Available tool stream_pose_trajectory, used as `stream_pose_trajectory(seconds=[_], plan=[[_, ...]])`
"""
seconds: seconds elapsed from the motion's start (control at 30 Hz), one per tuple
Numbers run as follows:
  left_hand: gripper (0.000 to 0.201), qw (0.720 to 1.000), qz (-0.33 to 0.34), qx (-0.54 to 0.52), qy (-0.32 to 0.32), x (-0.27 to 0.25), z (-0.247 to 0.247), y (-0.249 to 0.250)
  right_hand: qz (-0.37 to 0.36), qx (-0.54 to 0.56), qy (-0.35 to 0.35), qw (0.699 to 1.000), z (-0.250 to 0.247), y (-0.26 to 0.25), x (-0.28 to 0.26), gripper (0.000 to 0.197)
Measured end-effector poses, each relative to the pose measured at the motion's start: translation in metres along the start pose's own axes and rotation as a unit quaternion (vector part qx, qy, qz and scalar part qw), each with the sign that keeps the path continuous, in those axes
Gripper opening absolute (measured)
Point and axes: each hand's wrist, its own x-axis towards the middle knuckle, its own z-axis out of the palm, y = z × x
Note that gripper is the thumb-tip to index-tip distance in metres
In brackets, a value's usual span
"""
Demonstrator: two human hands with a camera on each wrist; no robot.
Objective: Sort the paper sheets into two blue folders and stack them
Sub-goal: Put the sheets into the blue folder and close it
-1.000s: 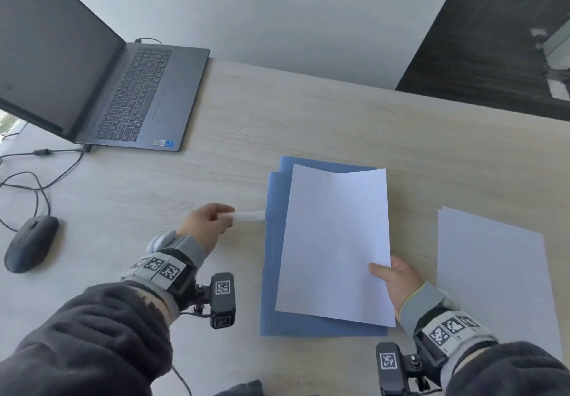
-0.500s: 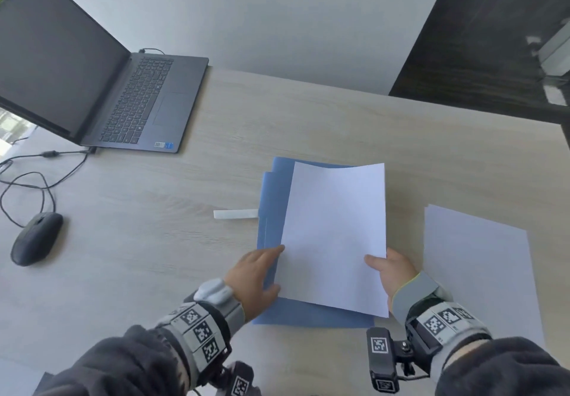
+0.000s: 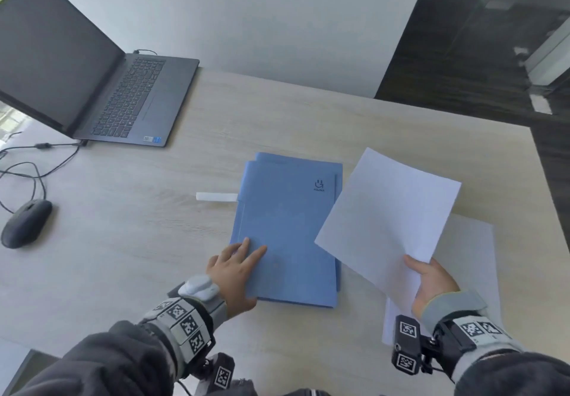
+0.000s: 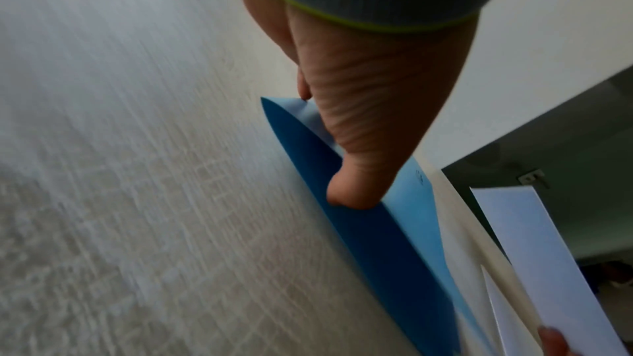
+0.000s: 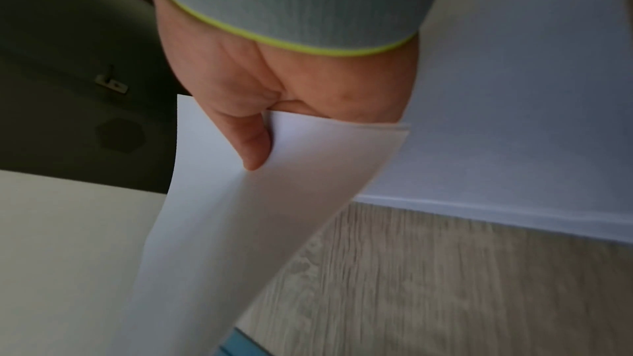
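Two blue folders (image 3: 287, 229) lie stacked in the middle of the wooden table (image 3: 123, 241), the top one closed with a small logo. My left hand (image 3: 239, 267) is at its near left corner, fingers laid on the cover and thumb under the edge. In the left wrist view the thumb (image 4: 346, 194) pinches the cover of the top folder (image 4: 377, 240), which bows up slightly. My right hand (image 3: 431, 284) grips a few white sheets (image 3: 388, 220) by their near edge, raised and tilted to the right of the folders. The right wrist view shows the thumb (image 5: 251, 142) pressed on the sheets (image 5: 240, 226).
A pile of white paper (image 3: 475, 272) lies on the table under the raised sheets. A white strip (image 3: 216, 197) lies left of the folders. An open laptop (image 3: 123, 96), a cable (image 3: 34, 167) and a black mouse (image 3: 26, 223) occupy the left. The table ends at the right.
My left hand left the white strip on the table and came to the folder's near left corner. My right hand carried the sheets off the folders to the right, uncovering the top cover.
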Motion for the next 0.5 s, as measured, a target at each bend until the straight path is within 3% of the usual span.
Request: stream_pose_trajectory(seconds=[0.13, 0.2, 0.27, 0.37, 0.5], plan=[[0.094, 0.99, -0.049, -0.128, 0.042, -0.012, -0.016, -0.002, 0.015, 0.041, 0.004, 0.999, -0.008, -0.002, 0.007, 0.041], [0.093, 0.975, -0.103, -0.188, 0.051, -0.014, -0.016, -0.009, 0.01, 0.04, 0.013, 0.999, -0.007, -0.001, 0.01, 0.028], [0.087, 0.95, -0.147, -0.27, 0.05, -0.018, -0.013, -0.018, -0.006, 0.013, 0.014, 1.0, -0.001, 0.001, 0.01, 0.018], [0.072, 0.894, -0.187, -0.398, 0.087, -0.027, -0.013, -0.012, -0.014, -0.028, -0.031, 0.999, 0.02, 0.002, 0.004, 0.021], [0.033, 0.838, -0.329, -0.429, 0.077, -0.034, -0.018, -0.007, -0.04, -0.111, -0.098, 0.988, 0.061, 0.005, -0.007, 0.021]])
